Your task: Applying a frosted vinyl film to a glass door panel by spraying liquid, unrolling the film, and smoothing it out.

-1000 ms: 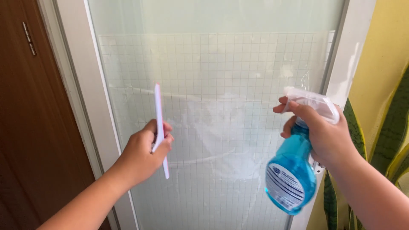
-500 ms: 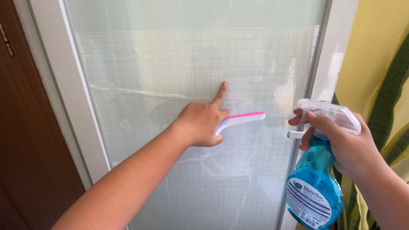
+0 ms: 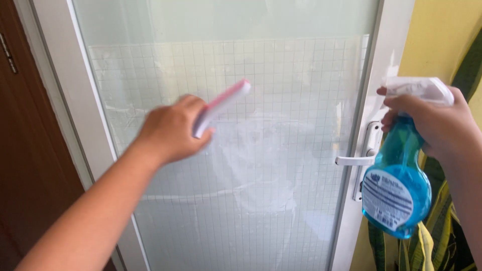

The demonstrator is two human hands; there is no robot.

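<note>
My left hand [image 3: 173, 130] grips a white wiper with a pink edge [image 3: 223, 104], pressed against the frosted, grid-patterned glass of a white-framed door [image 3: 281, 80]. The hand and wiper are blurred with motion. A wet, smeared patch [image 3: 261, 165] covers the glass just right of the wiper. My right hand [image 3: 434, 123] holds a blue spray bottle with a white trigger head [image 3: 396, 190] upright beside the door's right frame, fingers on the trigger.
A white lever handle [image 3: 359, 159] sticks out from the door's right frame. A brown wooden door [image 3: 25, 150] stands at the left. A yellow wall [image 3: 442, 40] and long green plant leaves [image 3: 442, 236] are at the right.
My left hand swung the wiper from upright to flat, then slid it left and up across the glass. The right hand with the bottle shifted right and lower in view.
</note>
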